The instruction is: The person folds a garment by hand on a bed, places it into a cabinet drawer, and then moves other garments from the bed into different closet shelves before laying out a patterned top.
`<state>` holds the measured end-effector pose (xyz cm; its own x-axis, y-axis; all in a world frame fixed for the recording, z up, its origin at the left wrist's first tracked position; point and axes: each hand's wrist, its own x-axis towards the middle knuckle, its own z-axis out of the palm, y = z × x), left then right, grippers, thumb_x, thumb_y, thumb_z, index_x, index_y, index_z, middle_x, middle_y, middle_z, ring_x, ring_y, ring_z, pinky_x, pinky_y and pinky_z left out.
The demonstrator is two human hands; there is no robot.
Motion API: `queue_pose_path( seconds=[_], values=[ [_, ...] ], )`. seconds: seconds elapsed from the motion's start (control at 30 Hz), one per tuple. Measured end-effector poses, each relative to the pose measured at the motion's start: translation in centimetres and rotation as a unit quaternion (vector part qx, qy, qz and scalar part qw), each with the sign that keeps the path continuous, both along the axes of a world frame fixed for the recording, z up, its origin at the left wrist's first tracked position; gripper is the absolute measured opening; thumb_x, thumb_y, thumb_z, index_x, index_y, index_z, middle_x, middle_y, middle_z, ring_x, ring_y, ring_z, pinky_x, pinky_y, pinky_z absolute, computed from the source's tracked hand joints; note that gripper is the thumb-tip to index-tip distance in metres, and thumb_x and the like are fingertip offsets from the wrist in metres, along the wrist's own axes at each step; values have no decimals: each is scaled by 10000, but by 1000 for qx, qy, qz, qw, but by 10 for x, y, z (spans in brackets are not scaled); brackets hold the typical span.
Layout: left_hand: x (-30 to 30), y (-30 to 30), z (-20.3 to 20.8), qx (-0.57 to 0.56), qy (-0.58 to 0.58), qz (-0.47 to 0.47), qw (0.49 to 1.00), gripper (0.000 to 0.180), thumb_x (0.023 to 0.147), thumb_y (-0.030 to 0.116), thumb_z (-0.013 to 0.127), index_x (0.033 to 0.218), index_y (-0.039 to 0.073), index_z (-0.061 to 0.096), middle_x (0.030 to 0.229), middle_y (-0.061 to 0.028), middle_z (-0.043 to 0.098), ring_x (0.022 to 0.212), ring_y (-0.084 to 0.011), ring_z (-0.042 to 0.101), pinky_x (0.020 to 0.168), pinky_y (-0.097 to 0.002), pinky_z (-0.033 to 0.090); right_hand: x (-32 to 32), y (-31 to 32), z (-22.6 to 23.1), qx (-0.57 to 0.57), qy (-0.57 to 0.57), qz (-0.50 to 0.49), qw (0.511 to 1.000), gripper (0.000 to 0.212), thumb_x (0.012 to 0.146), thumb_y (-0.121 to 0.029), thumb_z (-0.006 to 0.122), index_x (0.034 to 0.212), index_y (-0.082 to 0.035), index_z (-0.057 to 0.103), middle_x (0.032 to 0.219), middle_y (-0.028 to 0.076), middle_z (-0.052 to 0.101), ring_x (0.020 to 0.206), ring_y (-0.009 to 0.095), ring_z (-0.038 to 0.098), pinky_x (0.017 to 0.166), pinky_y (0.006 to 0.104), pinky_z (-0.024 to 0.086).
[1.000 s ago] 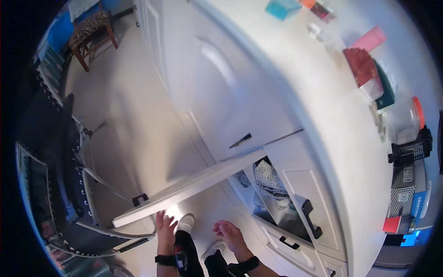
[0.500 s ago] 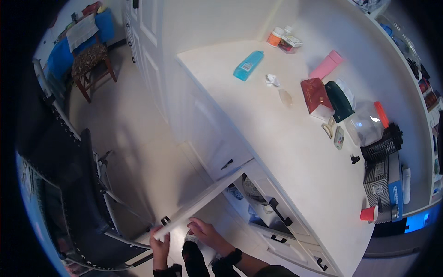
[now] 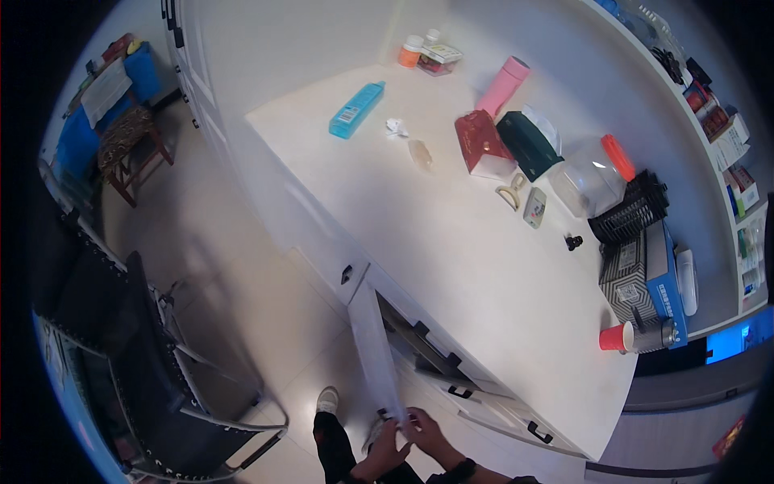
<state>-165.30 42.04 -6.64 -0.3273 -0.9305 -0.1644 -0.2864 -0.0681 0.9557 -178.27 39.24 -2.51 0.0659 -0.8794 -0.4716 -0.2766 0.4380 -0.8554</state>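
Observation:
A white cabinet door (image 3: 374, 351) stands partly open below the long white counter (image 3: 387, 214). At its free edge, low in the view, my left hand (image 3: 384, 454) has its fingers closed on the door. My right hand (image 3: 429, 437) grips the same edge from the other side, close beside the left. Behind the door is a dark cabinet opening (image 3: 415, 345), its contents mostly hidden. A black handle (image 3: 460, 392) sits on a front near the opening.
On the counter are a blue bottle (image 3: 357, 110), a red tissue pack (image 3: 484, 141), a pink flask (image 3: 504, 85), a clear jar (image 3: 588, 184) and a red cup (image 3: 615, 336). A black folding chair (image 3: 157, 363) stands at left. My foot (image 3: 326, 400) is near the door.
The door has swung toward the cabinet, narrowing the gap, and both hands have moved right with it. The view has shifted, so the counter items appear farther left.

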Motion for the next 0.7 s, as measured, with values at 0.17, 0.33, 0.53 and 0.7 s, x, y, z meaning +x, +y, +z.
queue_pose_path(
  seconds=[0.17, 0.33, 0.53, 0.7],
  values=[
    [-63, -27, -24, 117, 112, -41, 986, 446, 738, 122, 533, 1081, -54, 308, 1054, -222, 425, 912, -361, 497, 730, -357, 440, -35, -4, 52, -159, 223, -27, 961, 124, 763, -88, 532, 854, -5, 551, 795, 111, 579, 733, 161, 572, 628, 275, 448],
    [-114, -50, -33, 80, 136, -52, 986, 351, 782, 31, 456, 1099, -15, 312, 1097, -172, 410, 1038, -283, 445, 819, -336, 408, -70, 1, 21, -69, 218, -126, 965, 155, 800, -130, 472, 817, -5, 562, 729, 121, 591, 677, 199, 582, 614, 293, 454],
    [-147, -93, -24, 124, 90, -61, 986, 325, 815, 147, 417, 1112, 19, 380, 999, -205, 518, 1010, -306, 468, 801, -358, 395, -91, -23, -12, -190, 278, -155, 929, 187, 831, -135, 409, 907, -27, 542, 825, 174, 581, 783, 276, 575, 687, 319, 447],
    [-158, -103, -28, 110, 174, -41, 978, 338, 786, 158, 430, 1052, -50, 409, 1040, -252, 464, 983, -383, 444, 815, -389, 379, -99, -29, -19, -137, 258, -175, 940, 207, 828, -119, 403, 977, -34, 519, 907, 174, 568, 889, 293, 543, 760, 337, 425]
  ],
)
